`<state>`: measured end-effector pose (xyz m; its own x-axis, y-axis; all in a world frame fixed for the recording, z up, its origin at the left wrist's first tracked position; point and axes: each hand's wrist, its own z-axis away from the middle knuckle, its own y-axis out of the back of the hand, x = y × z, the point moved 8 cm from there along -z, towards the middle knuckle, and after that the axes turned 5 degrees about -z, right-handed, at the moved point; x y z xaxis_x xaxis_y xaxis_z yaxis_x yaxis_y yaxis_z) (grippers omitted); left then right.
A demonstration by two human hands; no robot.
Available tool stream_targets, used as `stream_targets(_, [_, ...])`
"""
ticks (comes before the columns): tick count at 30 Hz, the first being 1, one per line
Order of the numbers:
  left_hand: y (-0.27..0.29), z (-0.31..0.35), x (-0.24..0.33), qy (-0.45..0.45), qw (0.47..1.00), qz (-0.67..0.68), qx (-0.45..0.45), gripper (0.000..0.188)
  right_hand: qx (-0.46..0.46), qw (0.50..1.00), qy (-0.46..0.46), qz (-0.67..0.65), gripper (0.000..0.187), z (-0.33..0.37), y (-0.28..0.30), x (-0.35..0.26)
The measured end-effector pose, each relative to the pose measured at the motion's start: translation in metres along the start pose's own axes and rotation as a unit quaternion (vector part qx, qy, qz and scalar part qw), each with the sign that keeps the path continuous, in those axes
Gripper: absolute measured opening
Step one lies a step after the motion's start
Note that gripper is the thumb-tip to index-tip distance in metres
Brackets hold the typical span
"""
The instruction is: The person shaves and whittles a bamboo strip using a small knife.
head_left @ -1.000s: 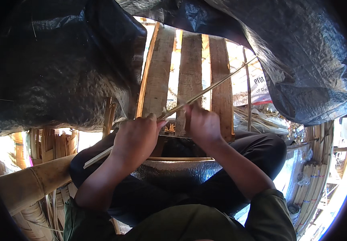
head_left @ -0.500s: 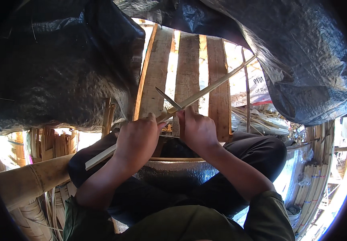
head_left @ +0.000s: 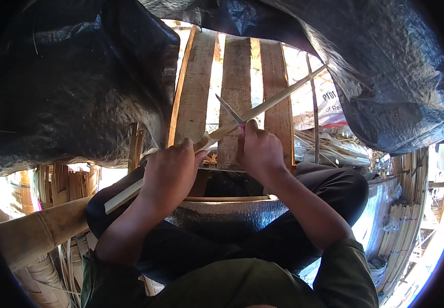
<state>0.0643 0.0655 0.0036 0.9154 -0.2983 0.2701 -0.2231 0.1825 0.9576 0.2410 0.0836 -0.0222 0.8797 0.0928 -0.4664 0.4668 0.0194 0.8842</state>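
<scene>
A long pale bamboo strip runs slantwise from my left thigh up to the far right. My left hand is closed around its lower part, and the near end sticks out past my wrist. My right hand grips a knife; the handle is mostly hidden in my fingers, with a bit of pink showing at the blade's base. The blade points up and to the left and crosses the strip just beyond my left hand. Whether its edge touches the strip, I cannot tell.
Wooden planks with gaps between them stretch away in front. Dark plastic sheeting hangs at left and right. A thick bamboo pole lies by my left knee. Bundled thin bamboo sticks stand at the right.
My right hand has slid the knife up and to the right along the strip, away from my left hand. The left hand has shifted slightly left, still holding the strip.
</scene>
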Motion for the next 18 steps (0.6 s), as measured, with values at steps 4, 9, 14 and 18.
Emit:
stream_targets(4, [0.002, 0.0, 0.0, -0.013, 1.0, 0.018, -0.002, 0.029, -0.054, 0.997, 0.036, -0.036, 0.024, 0.014, -0.005, -0.022])
stream_targets(9, [0.002, 0.0, 0.001, -0.007, 1.0, 0.019, 0.009, 0.03, -0.042, 0.998, -0.018, -0.037, 0.024, 0.004, -0.004, -0.002])
stream_targets(14, [0.008, 0.003, 0.007, -0.013, 1.0, 0.027, 0.001, 0.03, -0.035, 0.998, 0.051, -0.026, 0.022, 0.02, -0.002, -0.019])
stream_targets(18, [0.011, 0.006, 0.005, -0.004, 1.0, 0.031, 0.004, 0.03, 0.002, 1.0, 0.008, 0.009, 0.02, 0.0, 0.01, 0.005])
